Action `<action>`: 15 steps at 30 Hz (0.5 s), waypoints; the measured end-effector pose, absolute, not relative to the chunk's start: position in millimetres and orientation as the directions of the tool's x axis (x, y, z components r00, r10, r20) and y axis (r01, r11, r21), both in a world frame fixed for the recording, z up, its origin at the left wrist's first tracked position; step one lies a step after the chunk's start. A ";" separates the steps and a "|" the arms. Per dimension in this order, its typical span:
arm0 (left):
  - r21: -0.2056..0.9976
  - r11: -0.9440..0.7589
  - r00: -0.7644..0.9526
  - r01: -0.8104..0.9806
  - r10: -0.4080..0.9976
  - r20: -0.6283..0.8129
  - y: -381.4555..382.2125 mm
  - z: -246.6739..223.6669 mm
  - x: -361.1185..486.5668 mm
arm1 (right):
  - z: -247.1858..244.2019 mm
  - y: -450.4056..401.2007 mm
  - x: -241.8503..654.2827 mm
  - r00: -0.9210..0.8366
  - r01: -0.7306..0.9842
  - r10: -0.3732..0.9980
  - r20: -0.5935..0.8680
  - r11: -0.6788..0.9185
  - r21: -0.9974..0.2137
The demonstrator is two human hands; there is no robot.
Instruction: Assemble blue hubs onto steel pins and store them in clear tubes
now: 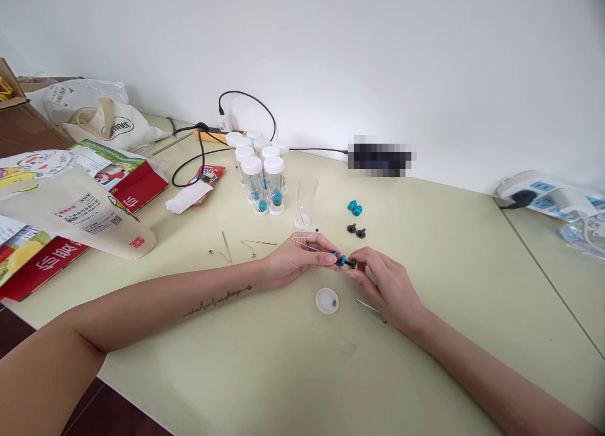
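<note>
My left hand (pixel 302 259) pinches a small blue part (pixel 339 258) with a thin bent metal wire running back from it. Close against it, my right hand (pixel 382 281) holds a black round-headed piece (pixel 352 264) whose stem points at the blue part; whether the two are joined I cannot tell. Behind my hands lie two blue parts (pixel 355 208) and two black pieces (pixel 356 230). A white cap (pixel 327 300) with tiny bits inside sits in front. Partly beneath my right hand is a metal tool (pixel 371 310). Thin bent wires (pixel 224 247) lie left of my left hand.
Several clear tubes with white caps (pixel 263 171) stand at the back, beside an upright clear tube (pixel 306 196). To the left are a large plastic cup (pixel 99 215), red boxes (pixel 137 184) and a snack packet (pixel 208 181). A power strip (pixel 543 193) lies right; cables cross the back.
</note>
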State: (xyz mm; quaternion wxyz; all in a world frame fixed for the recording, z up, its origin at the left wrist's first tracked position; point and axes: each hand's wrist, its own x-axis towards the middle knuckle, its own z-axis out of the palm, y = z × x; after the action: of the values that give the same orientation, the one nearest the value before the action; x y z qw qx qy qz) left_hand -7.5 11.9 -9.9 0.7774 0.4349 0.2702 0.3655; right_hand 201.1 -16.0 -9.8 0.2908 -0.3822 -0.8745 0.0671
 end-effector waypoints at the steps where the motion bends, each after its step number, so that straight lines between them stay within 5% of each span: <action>1: 0.874 0.357 0.591 -0.330 0.800 -0.104 11.8 -9.8 -7.5 | -9.7 -15.8 201.2 -0.542 0.634 0.711 0.448 0.695 -0.338; 15: 0.868 0.363 0.600 -0.338 0.794 -0.098 12.7 -11.4 -8.2 | -11.8 -14.5 201.6 -0.539 0.624 0.702 0.465 0.704 -0.340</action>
State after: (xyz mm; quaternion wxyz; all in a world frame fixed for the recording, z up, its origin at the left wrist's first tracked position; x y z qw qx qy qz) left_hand -8.2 12.7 -11.4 0.7825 0.4331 0.2631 0.3618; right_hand 201.6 -14.5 -11.8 0.2945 -0.3789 -0.8748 0.0666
